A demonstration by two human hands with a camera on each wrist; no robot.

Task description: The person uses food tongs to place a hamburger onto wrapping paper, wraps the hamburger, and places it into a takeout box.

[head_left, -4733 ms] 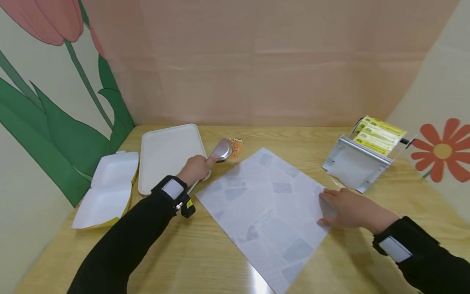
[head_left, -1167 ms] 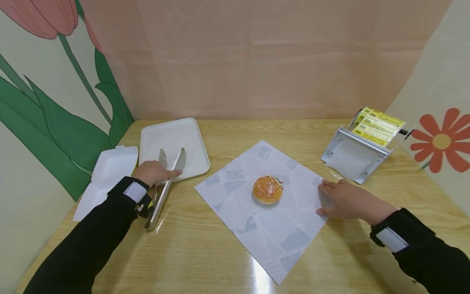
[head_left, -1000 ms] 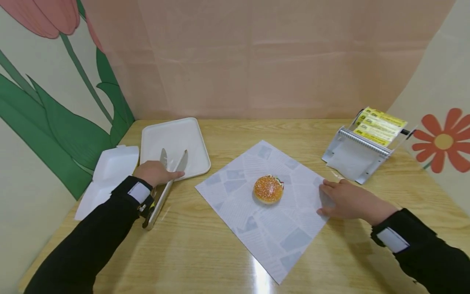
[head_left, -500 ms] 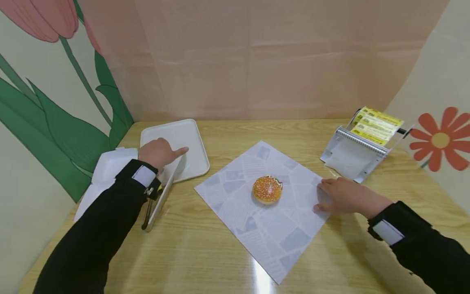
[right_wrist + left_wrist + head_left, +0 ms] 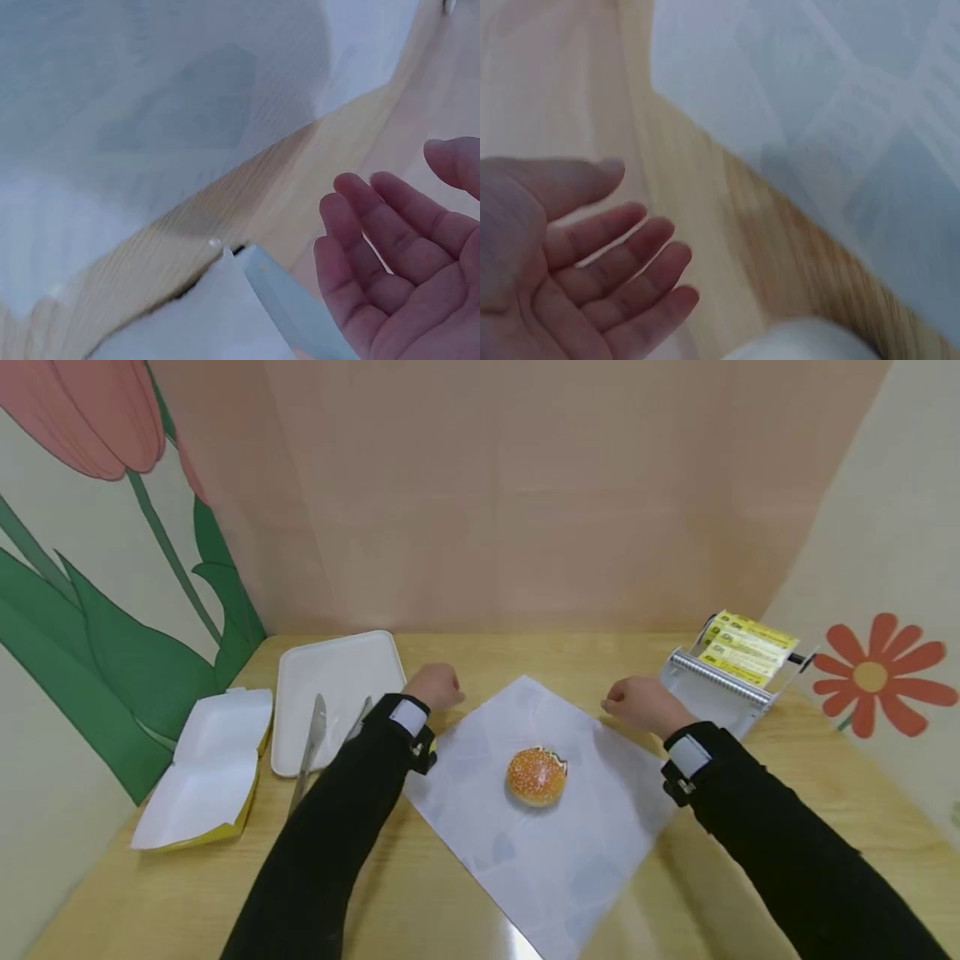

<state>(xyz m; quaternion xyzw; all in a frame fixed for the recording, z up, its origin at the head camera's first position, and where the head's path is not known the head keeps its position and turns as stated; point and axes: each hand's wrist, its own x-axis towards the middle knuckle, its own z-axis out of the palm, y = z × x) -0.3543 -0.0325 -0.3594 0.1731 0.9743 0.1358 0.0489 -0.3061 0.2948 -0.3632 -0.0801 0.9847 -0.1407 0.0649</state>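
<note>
- Fingers [image 5: 622, 259] of the left hand [image 5: 437, 687]: loosely spread and slightly bent in the left wrist view, palm bare, gripping nothing; they hang just over the bench [image 5: 705, 225] beside the upper-left edge of the wrapping paper [image 5: 840, 112].
- Fingers [image 5: 382, 225] of the right hand [image 5: 637, 703]: likewise relaxed and apart in the right wrist view, holding nothing, poised near the paper's upper-right edge, with the base of the label dispenser [image 5: 247, 307] just below them in that frame.
- Burger [image 5: 536, 775]: sesame bun, resting at about the centre of the paper [image 5: 540, 810], which lies flat as a diamond at mid-frame in the head view; both hands flank its far corner, apart from the burger.
- Step in hand, as judged: the burger is placed and unwrapped; the hands appear to be reaching for the paper's far edges to start a fold.
- Next move, as judged: each hand must pinch a paper edge off the flat bench, which calls for sliding a fingertip under thin sheet, then lifting both sides evenly over the bun without dragging it off centre.
- Surroundings: tongs [image 5: 311, 752] lie partly on the white tray [image 5: 337, 672] at left of frame; an open clamshell box [image 5: 206, 768] sits at lower left; the dispenser [image 5: 731, 681] stands at right.
</note>
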